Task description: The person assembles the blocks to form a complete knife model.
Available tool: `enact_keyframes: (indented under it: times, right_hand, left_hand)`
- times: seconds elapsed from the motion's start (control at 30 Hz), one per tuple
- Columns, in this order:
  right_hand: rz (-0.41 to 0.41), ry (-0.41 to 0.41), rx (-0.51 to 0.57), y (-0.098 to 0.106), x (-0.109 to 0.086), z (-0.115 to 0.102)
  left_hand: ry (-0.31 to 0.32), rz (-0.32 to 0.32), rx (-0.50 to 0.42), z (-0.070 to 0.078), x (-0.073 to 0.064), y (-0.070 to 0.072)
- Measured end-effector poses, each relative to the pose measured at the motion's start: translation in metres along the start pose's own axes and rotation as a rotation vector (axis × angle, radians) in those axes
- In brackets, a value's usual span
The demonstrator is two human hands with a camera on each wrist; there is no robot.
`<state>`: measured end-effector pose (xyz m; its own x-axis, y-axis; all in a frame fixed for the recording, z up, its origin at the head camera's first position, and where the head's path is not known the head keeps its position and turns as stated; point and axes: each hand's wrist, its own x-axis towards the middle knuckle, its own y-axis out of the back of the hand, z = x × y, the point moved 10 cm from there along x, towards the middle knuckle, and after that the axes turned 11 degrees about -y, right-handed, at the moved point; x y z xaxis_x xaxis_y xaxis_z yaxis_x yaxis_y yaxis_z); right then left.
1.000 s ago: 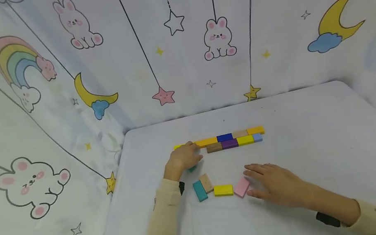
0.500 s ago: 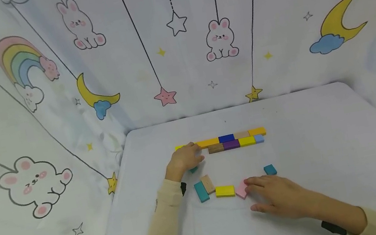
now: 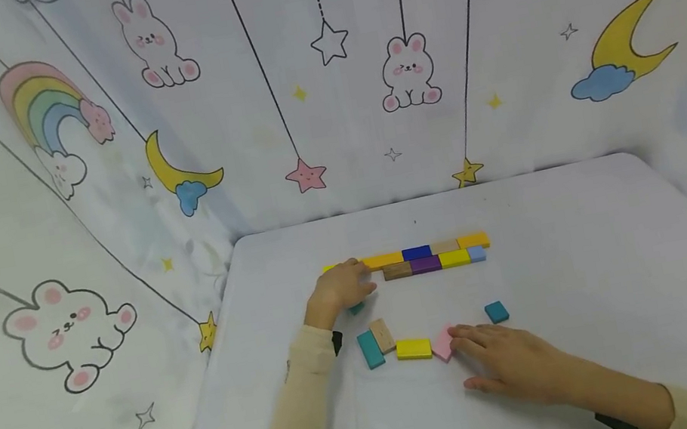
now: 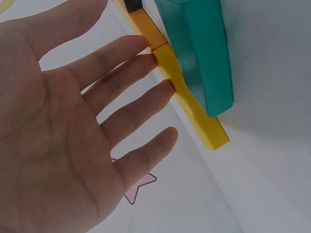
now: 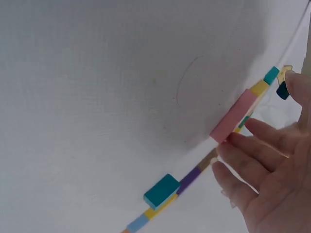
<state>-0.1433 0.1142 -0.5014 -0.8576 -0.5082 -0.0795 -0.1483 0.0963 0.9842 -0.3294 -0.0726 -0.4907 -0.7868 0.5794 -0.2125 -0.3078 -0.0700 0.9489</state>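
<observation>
Head view showed a white-covered worktop [image 3: 600, 261] bearing two rows of blocks laid end to end: a long back row [image 3: 415, 253] and a shorter front row [image 3: 433, 263] close along its near side, perhaps set so that one straight edge guided the other. The right hand [image 3: 513, 357] lay low, its grip loosely spread and clasping nothing; the fingertips seemed to meet the slanted pink block [image 3: 444, 344], a contact suited to steadying or sliding. The left hand [image 3: 340, 288] reached to the back row's left end, its grip likewise unclosed, thumb well apart; left wrist view had fingertips against the yellow end block [image 4: 192, 104] and at the adjoining orange block [image 4: 150, 31], likely bracing the line straight. A half-hidden teal block [image 4: 199, 53] sat by that end; whether it touched the row could not be told. Nearer the person lay a yellow loose block [image 3: 413, 349], a teal loose block [image 3: 370, 349] and a bare-wood block [image 3: 382, 336], apparently spare pieces within reach. Smallest, a blue square block [image 3: 496, 312] rested just beyond the right hand.
</observation>
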Motion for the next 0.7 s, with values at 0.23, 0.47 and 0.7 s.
enact_keyframes:
  times: [0.23, 0.47, 0.7]
  right_hand:
    - [0.007, -0.003, -0.046, -0.001, -0.001, -0.001]
    - [0.032, -0.023, -0.071, 0.001, 0.008, 0.002]
    - [0.053, -0.026, -0.1, 0.001, 0.018, 0.003]
  left_hand:
    - [0.009, -0.005, -0.017, 0.0, 0.001, -0.002]
    - [0.001, -0.003, -0.013, -0.002, 0.002, -0.004]
    - [0.01, -0.003, -0.007, -0.003, 0.001, -0.004]
